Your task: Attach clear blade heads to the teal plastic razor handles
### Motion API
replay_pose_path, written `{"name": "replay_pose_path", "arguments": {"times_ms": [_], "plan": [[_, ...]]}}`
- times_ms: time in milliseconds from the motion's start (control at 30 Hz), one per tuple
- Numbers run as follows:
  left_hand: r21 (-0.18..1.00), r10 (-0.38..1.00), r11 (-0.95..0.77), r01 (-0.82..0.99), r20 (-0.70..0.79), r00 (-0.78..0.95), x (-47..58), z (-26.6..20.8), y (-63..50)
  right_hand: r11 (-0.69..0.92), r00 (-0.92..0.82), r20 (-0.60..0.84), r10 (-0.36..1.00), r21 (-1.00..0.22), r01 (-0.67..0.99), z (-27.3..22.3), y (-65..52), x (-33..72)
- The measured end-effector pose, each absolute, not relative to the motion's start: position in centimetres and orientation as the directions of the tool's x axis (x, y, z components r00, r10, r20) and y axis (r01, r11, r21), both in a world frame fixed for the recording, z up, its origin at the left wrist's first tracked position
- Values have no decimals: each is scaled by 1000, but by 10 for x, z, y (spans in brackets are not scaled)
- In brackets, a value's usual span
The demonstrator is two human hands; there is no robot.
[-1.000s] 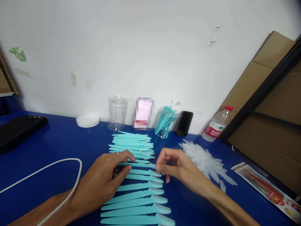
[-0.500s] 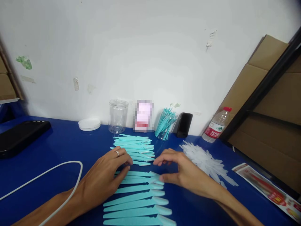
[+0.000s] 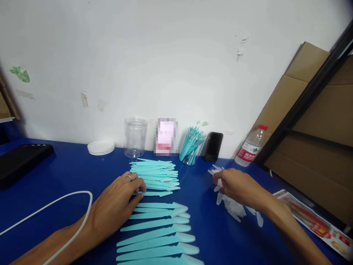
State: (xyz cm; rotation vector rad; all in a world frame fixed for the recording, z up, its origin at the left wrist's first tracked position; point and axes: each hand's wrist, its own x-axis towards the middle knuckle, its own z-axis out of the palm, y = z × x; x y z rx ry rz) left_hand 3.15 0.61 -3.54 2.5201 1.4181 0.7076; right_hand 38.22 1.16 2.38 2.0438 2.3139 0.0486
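Pinched by its handle in my left hand (image 3: 121,195) is a teal eyebrow razor (image 3: 158,193), its blade end pointing right. Just beyond it lies a loose stack of teal eyebrow razors (image 3: 154,171) without visible covers. Nearer to me, several razors with clear covers over their blade ends (image 3: 157,231) lie in a row. My right hand (image 3: 239,186) reaches over a pile of clear plastic blade covers (image 3: 233,208) and hides part of it. Its thumb and forefinger close around a whitish cover (image 3: 220,182) at the pile's left side.
Along the wall stand a white lid (image 3: 100,148), a clear empty jar (image 3: 135,138), a blurred upright screen (image 3: 165,136), a jar of teal sticks (image 3: 191,145), a black phone-like device (image 3: 213,146) and a water bottle (image 3: 251,147). A white cable (image 3: 89,206) crosses my left forearm.
My right hand has moved right, from the covered razors to the pile of clear covers. My left hand now shows a razor in its fingers. The view has shifted slightly.
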Motion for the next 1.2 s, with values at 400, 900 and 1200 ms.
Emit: {"name": "replay_pose_path", "arguments": {"times_ms": [400,900,1200], "plan": [[379,839,-521,764,389,380,34,-35,6,192,-174,158,972,-109,975,14,23,366],[670,903,-426,608,267,338,47,-28,-15,79,-90,90,992,-990,-116,11,-15,297],[662,905,-422,620,265,333,46,-30,-15,40,-150,57,987,-993,-115,10,-16,292]]}}
